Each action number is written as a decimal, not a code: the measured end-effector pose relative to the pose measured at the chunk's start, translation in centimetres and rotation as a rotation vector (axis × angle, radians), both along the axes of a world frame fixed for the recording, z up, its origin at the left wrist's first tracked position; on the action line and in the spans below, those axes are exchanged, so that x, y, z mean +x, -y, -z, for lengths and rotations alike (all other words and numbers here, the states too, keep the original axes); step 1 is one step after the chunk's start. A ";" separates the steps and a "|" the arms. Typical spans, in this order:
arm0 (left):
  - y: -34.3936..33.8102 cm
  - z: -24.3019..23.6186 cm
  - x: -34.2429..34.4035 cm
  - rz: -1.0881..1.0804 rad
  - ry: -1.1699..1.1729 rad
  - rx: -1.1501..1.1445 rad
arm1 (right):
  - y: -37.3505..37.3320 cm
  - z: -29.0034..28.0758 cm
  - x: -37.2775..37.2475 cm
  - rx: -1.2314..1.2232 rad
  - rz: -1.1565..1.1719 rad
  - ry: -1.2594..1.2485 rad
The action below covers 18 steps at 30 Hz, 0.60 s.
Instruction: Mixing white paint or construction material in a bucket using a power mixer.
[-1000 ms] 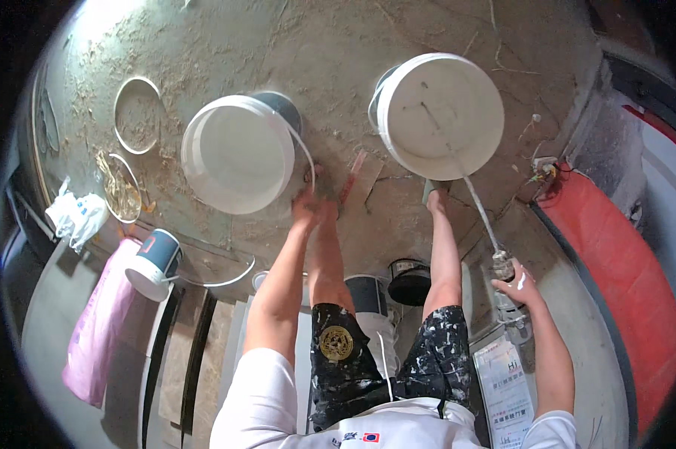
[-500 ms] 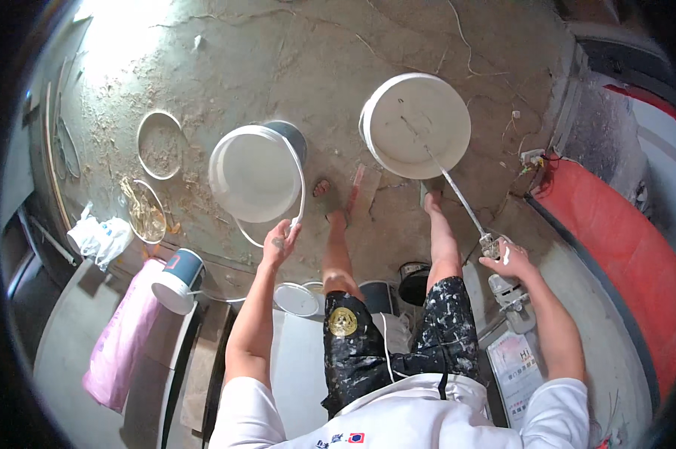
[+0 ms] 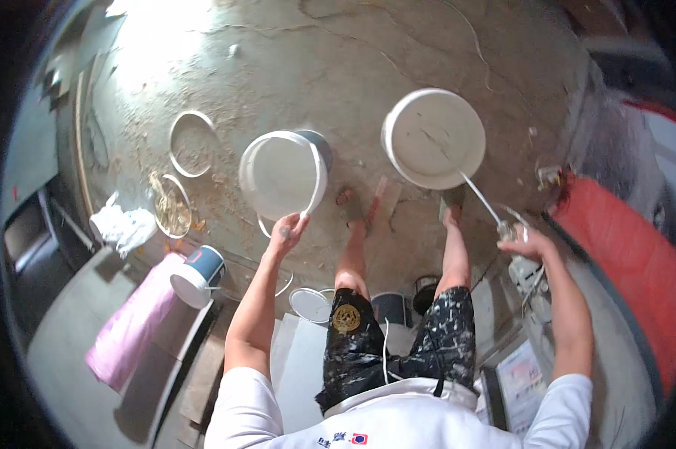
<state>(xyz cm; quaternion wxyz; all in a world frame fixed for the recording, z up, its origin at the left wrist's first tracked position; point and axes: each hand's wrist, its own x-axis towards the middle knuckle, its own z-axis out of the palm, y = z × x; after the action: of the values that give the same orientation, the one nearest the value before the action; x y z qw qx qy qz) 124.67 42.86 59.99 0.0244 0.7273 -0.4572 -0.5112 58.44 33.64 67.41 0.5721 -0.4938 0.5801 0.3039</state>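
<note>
My left hand (image 3: 286, 233) is closed around the white handle of a dark-sided bucket (image 3: 248, 179), close to its near rim. This bucket has a wide white rim and a pale interior; its contents are hard to make out. To the right stands a white bucket (image 3: 387, 142) holding pale, creamy material (image 3: 436, 135). From it a long metal rod (image 3: 481, 196) slants up to my right hand. My right hand (image 3: 528, 244), with a white smear on it, grips the upper end of this mixing drill (image 3: 525, 273), whose grey body shows partly beneath my wrist.
At left lie a ring-like rim (image 3: 172, 146), a white plastic bag (image 3: 124, 226), a pink roll (image 3: 132, 322) and a tipped blue-and-white bucket (image 3: 209, 262). A red panel (image 3: 622, 254) borders the right. Cords (image 3: 476, 45) cross the rough floor. Lids and small buckets (image 3: 392, 307) stand by my legs.
The view has shifted, so most things sit farther right. My left hand is closer to the dark-sided bucket's rim. My right hand has moved slightly up with the mixing drill.
</note>
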 end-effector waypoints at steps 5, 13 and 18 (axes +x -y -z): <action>5.3 -2.5 -3.6 0.036 0.036 0.098 | -6.6 3.9 -9.5 -0.154 -0.016 -0.102; 5.2 -3.6 -1.8 0.187 0.152 0.023 | -1.4 0.2 -4.6 -0.263 -0.040 -0.223; 8.5 -4.2 -2.3 0.187 0.104 -0.032 | -4.1 0.8 -5.0 -0.383 0.146 -0.292</action>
<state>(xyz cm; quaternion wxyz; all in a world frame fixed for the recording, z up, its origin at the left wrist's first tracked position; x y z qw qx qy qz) 122.36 34.36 64.15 -0.0354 0.7067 -0.5317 -0.4654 53.40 37.74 66.65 0.3985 -0.5010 0.7377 0.2145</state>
